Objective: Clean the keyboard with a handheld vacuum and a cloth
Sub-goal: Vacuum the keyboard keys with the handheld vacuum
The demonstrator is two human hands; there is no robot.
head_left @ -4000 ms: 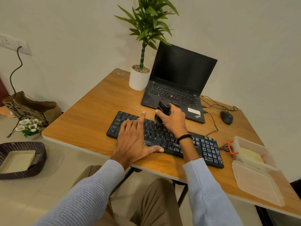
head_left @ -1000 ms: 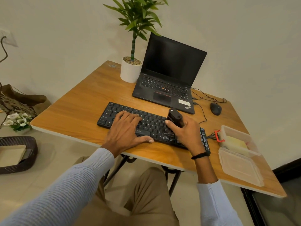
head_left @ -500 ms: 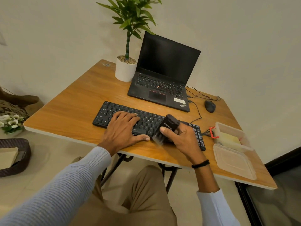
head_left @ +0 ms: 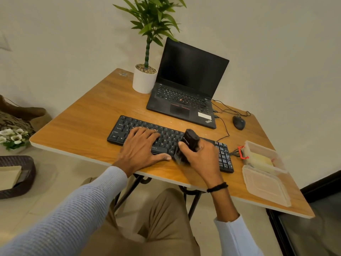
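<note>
A black keyboard [head_left: 129, 129] lies across the front of the wooden table [head_left: 83, 119]. My left hand [head_left: 143, 148] rests flat on its left half, fingers spread, thumb along the front edge. My right hand [head_left: 201, 156] grips a small black handheld vacuum [head_left: 189, 140], tilted with its brush end down at the keyboard's front edge near the middle. A yellow cloth [head_left: 261, 159] sits in a clear plastic box [head_left: 258, 146] at the table's right side.
An open black laptop [head_left: 186, 89] stands behind the keyboard, with a white potted plant [head_left: 144, 80] to its left and a black mouse [head_left: 239, 122] with cables to its right. The box lid [head_left: 265, 187] lies near the front right edge. A dark basket [head_left: 16, 176] is on the floor at left.
My right hand has carried the vacuum from the keyboard's middle toward the right, then tilted its brush down to the front edge. My left hand stays on the keys.
</note>
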